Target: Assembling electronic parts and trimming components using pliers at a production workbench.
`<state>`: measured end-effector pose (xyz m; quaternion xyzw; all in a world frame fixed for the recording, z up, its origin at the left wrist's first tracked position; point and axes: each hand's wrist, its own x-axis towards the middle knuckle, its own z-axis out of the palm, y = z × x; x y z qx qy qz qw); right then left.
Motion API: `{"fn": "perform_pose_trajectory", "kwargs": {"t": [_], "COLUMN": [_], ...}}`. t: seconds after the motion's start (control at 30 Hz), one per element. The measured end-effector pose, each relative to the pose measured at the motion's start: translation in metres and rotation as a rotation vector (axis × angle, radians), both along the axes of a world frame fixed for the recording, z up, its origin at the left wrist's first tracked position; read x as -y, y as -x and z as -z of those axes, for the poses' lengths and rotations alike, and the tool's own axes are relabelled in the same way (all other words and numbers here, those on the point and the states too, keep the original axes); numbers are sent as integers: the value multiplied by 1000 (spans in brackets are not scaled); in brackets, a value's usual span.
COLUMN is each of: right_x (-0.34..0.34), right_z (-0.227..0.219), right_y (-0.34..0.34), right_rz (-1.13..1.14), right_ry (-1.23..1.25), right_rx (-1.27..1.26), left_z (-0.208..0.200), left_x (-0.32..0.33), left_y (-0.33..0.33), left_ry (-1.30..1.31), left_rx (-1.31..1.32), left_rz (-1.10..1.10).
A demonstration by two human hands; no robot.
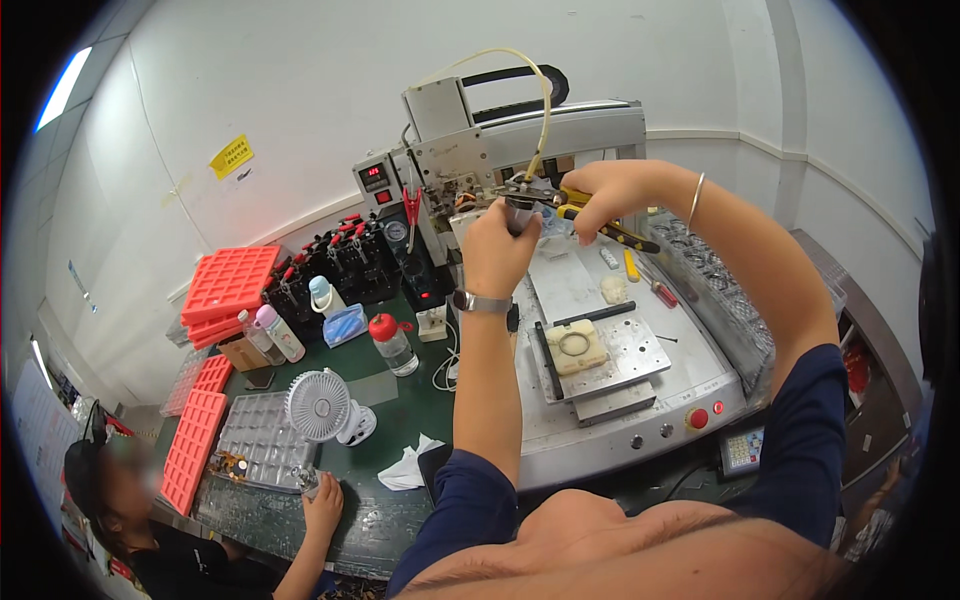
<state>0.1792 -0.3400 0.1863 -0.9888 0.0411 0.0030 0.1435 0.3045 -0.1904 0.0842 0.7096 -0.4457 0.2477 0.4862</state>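
Both my arms reach forward to the head of a bench machine. My left hand point(494, 248) is closed around a short dark cylinder point(519, 214) beneath the end of a yellowish tube point(545, 120). My right hand point(606, 192) grips pliers with yellow and black handles point(622, 236). Their metal jaws reach the top of the cylinder, where the tube comes down; exactly what they pinch is too small to tell. Below the hands, a cream block with a ring-shaped groove point(577, 346) sits on the machine's metal plate point(632, 352).
A screwdriver point(662, 292) lies on the machine bed, near a red button point(697, 417). Trays of clear parts point(722, 290) stand on the right. Leftward, the green table holds a white fan point(320, 404), a red-capped bottle point(393, 345) and red trays point(195, 445). A co-worker's hand point(322, 508) touches a small part.
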Motion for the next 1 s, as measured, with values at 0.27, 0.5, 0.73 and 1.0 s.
{"fn": "perform_pose_trajectory", "kwargs": {"t": [0.27, 0.5, 0.73, 1.0], "right_x": [13, 17, 34, 46], "right_z": [2, -1, 7, 13], "right_y": [4, 9, 5, -2], "right_rz": [-96, -124, -234, -271], "right_ry": [-242, -340, -503, -568], "right_rx": [110, 94, 123, 64], "left_z": [-2, -7, -10, -9], "left_x": [2, -9, -10, -7], "left_y": [5, 15, 21, 19], "left_ry": [93, 102, 113, 107], "left_rx": [-321, -551, -639, -615], "left_rz": [379, 674, 846, 845]}}
